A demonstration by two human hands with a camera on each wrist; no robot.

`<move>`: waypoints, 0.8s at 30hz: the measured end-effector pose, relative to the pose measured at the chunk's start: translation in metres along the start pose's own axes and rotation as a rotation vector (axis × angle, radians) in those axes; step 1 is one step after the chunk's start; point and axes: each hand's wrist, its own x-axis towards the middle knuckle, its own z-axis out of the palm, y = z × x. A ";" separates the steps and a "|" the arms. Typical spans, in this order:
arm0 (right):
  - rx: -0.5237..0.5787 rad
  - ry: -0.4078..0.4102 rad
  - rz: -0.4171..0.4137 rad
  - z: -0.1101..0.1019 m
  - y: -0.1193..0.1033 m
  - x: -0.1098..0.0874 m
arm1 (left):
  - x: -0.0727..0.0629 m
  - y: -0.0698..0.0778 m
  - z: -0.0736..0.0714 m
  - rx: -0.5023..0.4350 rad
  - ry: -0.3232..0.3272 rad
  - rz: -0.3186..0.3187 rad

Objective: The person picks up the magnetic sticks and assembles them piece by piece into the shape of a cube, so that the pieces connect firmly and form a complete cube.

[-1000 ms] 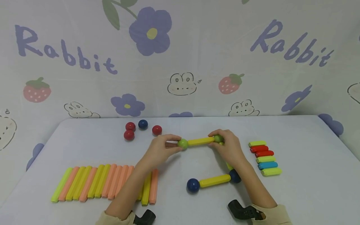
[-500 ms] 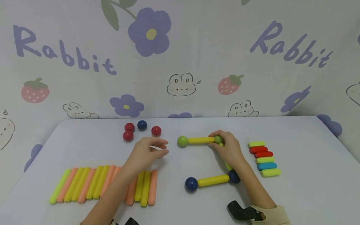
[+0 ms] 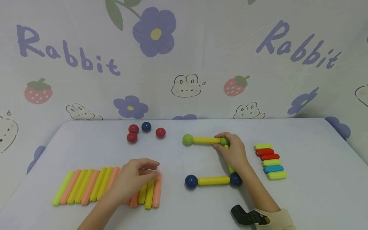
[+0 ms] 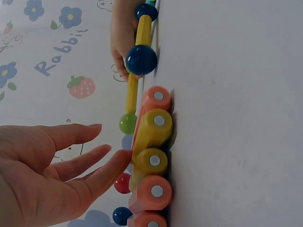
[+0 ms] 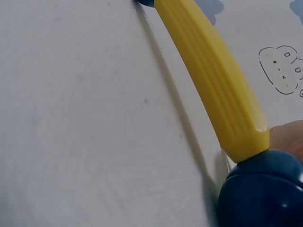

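Note:
My left hand (image 3: pixel 133 177) hovers over the right part of a row of magnetic rods (image 3: pixel 100 185) in orange, yellow and green. Its fingers are relaxed with nothing held; in the left wrist view the lowest fingers come close to the rods, and contact is unclear. My right hand (image 3: pixel 233 151) pinches a green ball (image 3: pixel 224 141) at the far right corner of a three-sided shape. A far yellow rod (image 3: pixel 206 140) runs to another green ball (image 3: pixel 188 139). A partly hidden light green rod (image 3: pixel 231 169) leads to a blue ball (image 3: pixel 235 179). The near yellow rod (image 5: pixel 213 80) ends at a left blue ball (image 3: pixel 191 181).
Three red balls, one of them the right red ball (image 3: pixel 160 133), and a loose blue ball (image 3: pixel 146 126) lie at the back left. Short rods (image 3: pixel 271 163) in green, red and blue are stacked in a column right of my right hand. A patterned cloth (image 3: pixel 207 64) hangs behind the table.
My left hand let go of the left green ball and moved left and nearer, over the rods. The near yellow rod with its blue balls has shifted slightly. The right hand keeps its grip.

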 end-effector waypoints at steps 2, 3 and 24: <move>0.008 0.004 0.007 0.000 0.000 0.000 | -0.002 0.001 0.003 -0.004 -0.001 -0.001; 0.011 0.005 0.008 0.000 0.000 0.000 | -0.003 0.002 0.005 -0.009 -0.001 0.001; 0.008 0.013 0.009 0.002 0.003 0.001 | -0.006 -0.006 0.041 0.070 -0.132 0.146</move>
